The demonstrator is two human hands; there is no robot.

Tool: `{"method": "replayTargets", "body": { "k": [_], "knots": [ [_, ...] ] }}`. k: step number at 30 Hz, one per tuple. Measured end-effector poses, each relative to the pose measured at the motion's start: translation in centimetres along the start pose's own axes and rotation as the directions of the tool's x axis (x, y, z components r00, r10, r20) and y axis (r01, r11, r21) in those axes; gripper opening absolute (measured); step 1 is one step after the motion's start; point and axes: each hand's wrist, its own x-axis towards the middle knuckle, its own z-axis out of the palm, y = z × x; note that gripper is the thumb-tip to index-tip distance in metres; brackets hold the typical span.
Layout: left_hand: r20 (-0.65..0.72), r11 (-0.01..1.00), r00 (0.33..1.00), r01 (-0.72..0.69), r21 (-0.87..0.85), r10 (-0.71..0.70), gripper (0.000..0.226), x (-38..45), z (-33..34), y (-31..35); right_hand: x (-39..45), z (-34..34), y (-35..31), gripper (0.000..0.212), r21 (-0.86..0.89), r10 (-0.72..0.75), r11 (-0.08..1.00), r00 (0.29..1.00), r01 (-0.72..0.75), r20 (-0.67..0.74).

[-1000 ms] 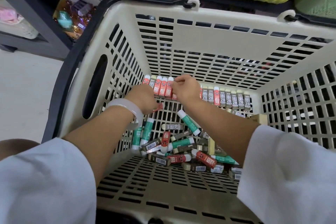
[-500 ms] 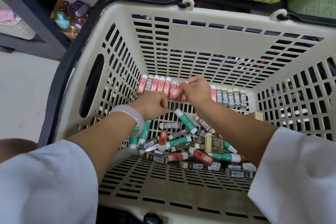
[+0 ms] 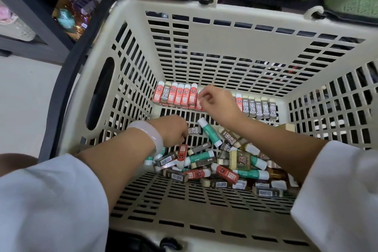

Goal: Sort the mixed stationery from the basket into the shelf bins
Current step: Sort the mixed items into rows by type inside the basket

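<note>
Reaching into beige basket (image 3: 131,32) — your left hand (image 3: 173,129) pinches grey 2B eraser (image 3: 194,130) off loose pile (image 3: 221,163) on basket floor. Your right hand (image 3: 216,102), fingers curled, pinches red eraser (image 3: 199,101) in standing row (image 3: 178,95) along far wall.

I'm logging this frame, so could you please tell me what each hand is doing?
Left hand: pinching a brown eraser from the pile.
Right hand: fingers curled at the row of erasers; grip unclear.

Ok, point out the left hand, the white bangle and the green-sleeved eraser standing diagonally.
left hand (image 3: 173,129): head view, back of hand.
white bangle (image 3: 150,134): head view, band's top.
green-sleeved eraser (image 3: 210,132): head view, mid-sleeve.
</note>
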Motion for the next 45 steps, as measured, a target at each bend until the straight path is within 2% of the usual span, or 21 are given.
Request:
{"method": "replayTargets", "body": {
  "k": [2, 3, 6, 8, 9, 11, 14, 17, 19, 22, 25, 27, 29, 30, 32, 34, 38, 40, 41, 43, 45],
  "knots": [
    [-0.064, 0.996, 0.998, 0.023, -0.086, -0.029, 0.025, -0.2, -0.6, -0.1, -1.2, 0.4, 0.1, 0.014, -0.242, -0.131, 0.95, 0.954, 0.198, 0.268],
    [-0.09, 0.994, 0.995, 0.039, -0.105, -0.049, 0.025, -0.3, -0.9, -0.1, -1.7, 0.9, 0.2, 0.018, -0.358, -0.176, 0.881, 0.916, 0.309, 0.359],
    [-0.068, 0.996, 0.995, 0.064, -0.069, -0.068, 0.022, -0.5, -0.9, -0.1, -2.5, 2.6, 0.3, 0.033, -0.578, -0.288, 0.62, 0.839, 0.531, 0.462],
    [0.05, 0.996, 0.995, 0.086, -0.008, -0.085, 0.016, -0.6, -0.1, 0.1, -2.6, 3.2, 0.3, 0.031, -0.578, -0.307, 0.601, 0.827, 0.552, 0.471],
    [0.109, 0.995, 0.989, 0.094, 0.025, -0.096, 0.012, -0.6, 0.3, 0.2, -2.6, 3.2, 0.4, 0.029, -0.543, -0.302, 0.654, 0.84, 0.527, 0.451],
    [0.203, 0.991, 0.973, 0.098, 0.087, -0.114, 0.017, -0.6, 1.1, 0.5, -2.5, 2.5, 0.4, 0.025, -0.426, -0.257, 0.81, 0.897, 0.403, 0.36],
    [0.264, 0.983, 0.95, 0.135, 0.124, -0.164, 0.028, -0.6, 1.8, 0.6, -2.3, 1.0, 0.3, 0.022, -0.219, -0.104, 0.968, 0.989, 0.126, 0.109],
    [0.27, 0.982, 0.947, 0.141, 0.128, -0.172, 0.036, -0.7, 1.8, 0.7, -1.6, 0.2, 0.4, 0.017, -0.063, 0.111, 0.991, 0.989, -0.118, -0.098],
    [0.244, 0.981, 0.954, 0.149, 0.121, -0.175, 0.037, -0.8, 1.3, 0.8, -0.8, 0.4, 0.4, 0.019, -0.067, 0.201, 0.975, 0.968, -0.212, -0.148],
    [0.171, 0.978, 0.963, 0.205, 0.043, -0.209, 0.028, -0.9, 0.0, 0.3, 0.2, 1.1, -0.1, 0.022, 0.002, 0.273, 0.961, 0.953, -0.275, -0.133],
    [0.045, 0.967, 0.971, 0.239, -0.084, -0.236, 0.013, -1.0, -1.5, -0.5, 0.6, 1.6, -0.7, 0.014, 0.101, 0.274, 0.958, 0.96, -0.267, -0.062],
    [-0.053, 0.942, 0.966, 0.232, -0.243, -0.251, 0.01, -0.9, -2.3, -0.7, 0.3, 1.4, -0.7, 0.015, 0.098, 0.24, 0.968, 0.967, -0.232, -0.081],
    [-0.136, 0.866, 0.949, 0.193, -0.461, -0.284, 0.007, -0.6, -2.7, -0.7, -0.5, 1.0, -0.6, 0.015, 0.206, 0.241, 0.954, 0.965, -0.217, -0.099],
    [-0.174, 0.822, 0.94, 0.157, -0.547, -0.295, 0.007, -0.4, -2.7, -0.6, -0.9, 0.8, -0.6, 0.014, 0.305, 0.257, 0.924, 0.965, -0.229, -0.055],
    [-0.243, 0.752, 0.92, 0.078, -0.655, -0.307, 0.016, -0.1, -2.7, -0.5, -1.7, 0.5, -0.9, 0.009, 0.508, 0.271, 0.806, 0.953, -0.302, 0.137],
    [-0.278, 0.71, 0.911, 0.025, -0.703, -0.306, 0.023, 0.0, -2.4, -0.3, -2.1, 0.6, -1.4, 0.007, 0.6, 0.248, 0.719, 0.936, -0.351, 0.25],
    [-0.32, 0.765, 0.904, 0.011, -0.644, -0.283, 0.021, -0.2, -2.1, -0.2, -1.7, 0.7, -1.4, 0.008, 0.678, 0.343, 0.632, 0.92, -0.377, 0.191],
    [-0.262, 0.843, 0.93, 0.082, -0.532, -0.256, 0.018, -0.4, -1.6, -0.3, -1.3, 0.4, -0.6, 0.011, 0.597, 0.42, 0.707, 0.904, -0.38, 0.077],
    [-0.205, 0.901, 0.953, 0.123, -0.415, -0.224, 0.023, -0.4, -1.4, -0.3, -1.1, 0.2, 0.0, 0.011, 0.537, 0.443, 0.753, 0.896, -0.379, 0.011],
    [-0.014, 0.97, 0.989, 0.141, -0.199, -0.147, 0.037, -0.5, -0.9, 0.1, -0.5, -0.1, 0.9, 0.01, 0.476, 0.471, 0.793, 0.878, -0.38, -0.085],
    [0.198, 0.983, 0.975, 0.128, -0.13, -0.101, 0.046, -0.4, -0.5, 0.6, 0.0, -0.2, 1.2, 0.013, 0.476, 0.507, 0.784, 0.854, -0.399, -0.119]
  ]
}}
